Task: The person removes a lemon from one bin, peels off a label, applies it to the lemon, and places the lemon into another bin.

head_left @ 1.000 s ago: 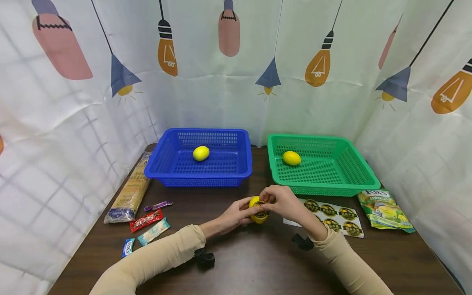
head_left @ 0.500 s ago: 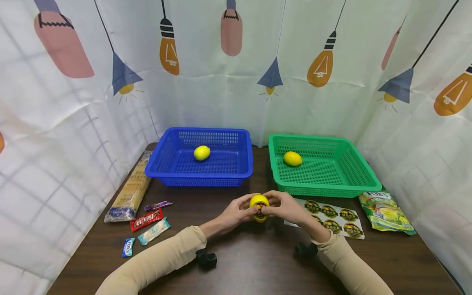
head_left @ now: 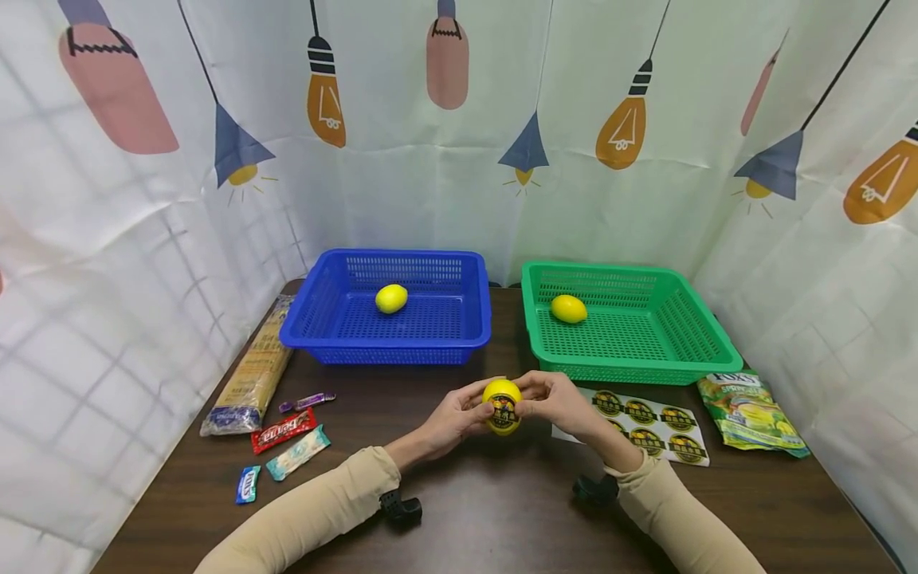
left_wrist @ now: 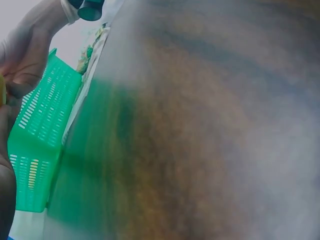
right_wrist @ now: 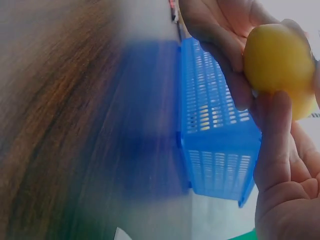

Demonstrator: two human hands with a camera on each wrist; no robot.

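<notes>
Both hands hold one yellow lemon point(head_left: 502, 405) just above the dark table, in front of the two baskets. A round dark sticker point(head_left: 504, 411) sits on the lemon's near face. My left hand point(head_left: 459, 413) grips the lemon from the left and my right hand point(head_left: 552, 401) grips it from the right, fingers curled round it. In the right wrist view the lemon point(right_wrist: 278, 59) shows between a thumb point(right_wrist: 271, 135) and fingers. A blue basket point(head_left: 344, 339) holds a lemon point(head_left: 390, 298); a green basket point(head_left: 624, 368) holds another lemon point(head_left: 568, 308).
A sticker sheet point(head_left: 649, 425) lies right of the hands, a candy bag point(head_left: 746, 410) beyond it. A spaghetti pack point(head_left: 251, 371) and several small candy wrappers point(head_left: 283, 434) lie at the left. Patterned curtains close in the table on three sides.
The lemon has been turned in the hands, so its sticker now faces me. The right hand's fingers moved off the sticker to the lemon's right side.
</notes>
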